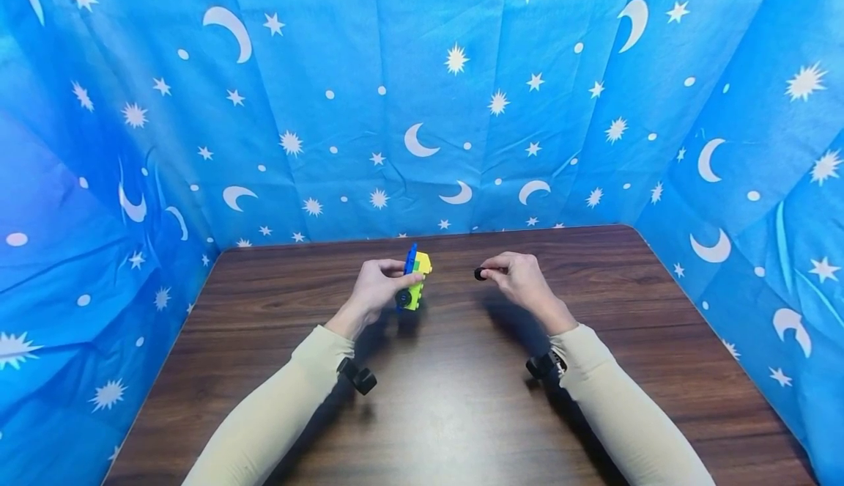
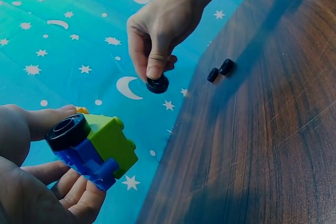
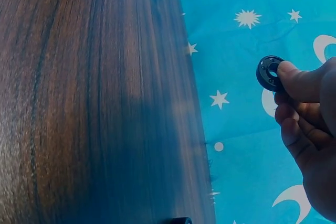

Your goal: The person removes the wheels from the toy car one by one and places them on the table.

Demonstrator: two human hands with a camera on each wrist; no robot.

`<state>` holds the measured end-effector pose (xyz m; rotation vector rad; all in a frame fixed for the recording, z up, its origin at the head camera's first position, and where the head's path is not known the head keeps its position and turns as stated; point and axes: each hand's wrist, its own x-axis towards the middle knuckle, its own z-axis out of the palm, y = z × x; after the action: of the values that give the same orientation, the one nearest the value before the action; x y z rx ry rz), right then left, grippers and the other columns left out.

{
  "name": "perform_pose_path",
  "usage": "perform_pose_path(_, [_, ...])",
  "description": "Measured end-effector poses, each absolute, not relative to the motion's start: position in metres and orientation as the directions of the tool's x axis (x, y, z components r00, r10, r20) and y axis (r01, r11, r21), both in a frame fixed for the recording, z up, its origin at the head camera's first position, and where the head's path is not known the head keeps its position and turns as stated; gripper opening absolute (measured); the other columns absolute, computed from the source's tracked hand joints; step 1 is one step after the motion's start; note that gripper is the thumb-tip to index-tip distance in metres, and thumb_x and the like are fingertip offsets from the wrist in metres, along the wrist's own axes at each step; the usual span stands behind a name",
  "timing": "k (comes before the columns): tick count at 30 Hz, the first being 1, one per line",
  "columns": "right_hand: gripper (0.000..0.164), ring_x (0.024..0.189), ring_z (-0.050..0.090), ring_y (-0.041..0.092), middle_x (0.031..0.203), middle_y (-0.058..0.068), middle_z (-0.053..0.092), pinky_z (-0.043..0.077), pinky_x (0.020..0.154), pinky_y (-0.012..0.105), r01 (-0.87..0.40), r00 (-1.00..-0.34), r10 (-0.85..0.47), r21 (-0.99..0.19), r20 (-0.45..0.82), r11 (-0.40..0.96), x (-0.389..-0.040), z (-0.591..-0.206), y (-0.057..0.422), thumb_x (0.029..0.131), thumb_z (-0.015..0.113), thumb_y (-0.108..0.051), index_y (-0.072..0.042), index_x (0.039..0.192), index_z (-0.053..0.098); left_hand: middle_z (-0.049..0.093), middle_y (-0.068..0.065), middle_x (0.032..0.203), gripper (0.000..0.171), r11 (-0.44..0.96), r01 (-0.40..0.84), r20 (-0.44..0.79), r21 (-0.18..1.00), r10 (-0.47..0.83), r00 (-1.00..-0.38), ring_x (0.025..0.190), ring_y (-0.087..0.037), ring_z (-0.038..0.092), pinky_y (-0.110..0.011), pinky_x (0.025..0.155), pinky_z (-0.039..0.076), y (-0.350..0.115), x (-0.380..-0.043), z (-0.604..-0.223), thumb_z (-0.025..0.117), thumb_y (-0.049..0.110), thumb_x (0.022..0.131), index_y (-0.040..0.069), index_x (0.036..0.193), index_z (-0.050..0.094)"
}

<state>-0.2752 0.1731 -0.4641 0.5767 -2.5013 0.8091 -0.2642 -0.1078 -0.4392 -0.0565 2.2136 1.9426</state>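
Note:
My left hand [image 1: 379, 284] grips a toy block car [image 1: 418, 281] over the table. The car has a blue base [image 2: 86, 158], lime-green bricks [image 2: 113, 142] and a yellow part on top. One black wheel [image 2: 67, 131] sits on the side of the base facing the left wrist camera. Off to the right, my right hand [image 1: 524, 281] pinches a loose black wheel [image 3: 270, 73] between thumb and fingers, apart from the car. Its round centre hole shows in the right wrist view.
Two more black wheels [image 2: 219, 71] stand close together on the dark wooden table [image 1: 448, 369]. Behind the table and at both sides hangs a blue cloth [image 1: 369, 141] with moons and stars. Each wrist wears a black camera [image 1: 356, 376].

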Motion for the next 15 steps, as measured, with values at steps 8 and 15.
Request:
perform_pose_path(8, [0.007, 0.071, 0.068, 0.017, 0.088, 0.008, 0.075, 0.054, 0.062, 0.035, -0.453, -0.861, -0.247, -0.449, 0.445, 0.770, -0.2732, -0.4650, 0.1752, 0.084, 0.076, -0.015, -0.009, 0.087, 0.078, 0.069, -0.015, 0.104, 0.041, 0.132, -0.129, -0.143, 0.983, 0.098, -0.985, 0.082, -0.020, 0.070, -0.039, 0.073, 0.060, -0.1092, -0.2645, -0.4411, 0.084, 0.020, 0.077, 0.001, 0.110, 0.069])
perform_pose_path(15, [0.007, 0.069, 0.064, 0.012, 0.087, 0.006, 0.075, 0.051, 0.061, 0.031, -0.387, -0.906, -0.236, -0.467, 0.351, 0.795, -0.2744, -0.4673, 0.1776, 0.086, 0.074, -0.016, -0.010, 0.089, 0.078, 0.069, -0.015, 0.102, 0.040, 0.117, -0.130, -0.142, 0.984, 0.096, -0.985, 0.080, -0.020, 0.070, -0.040, 0.072, 0.060, -0.1100, -0.2653, -0.4417, 0.084, 0.019, 0.077, 0.001, 0.110, 0.069])
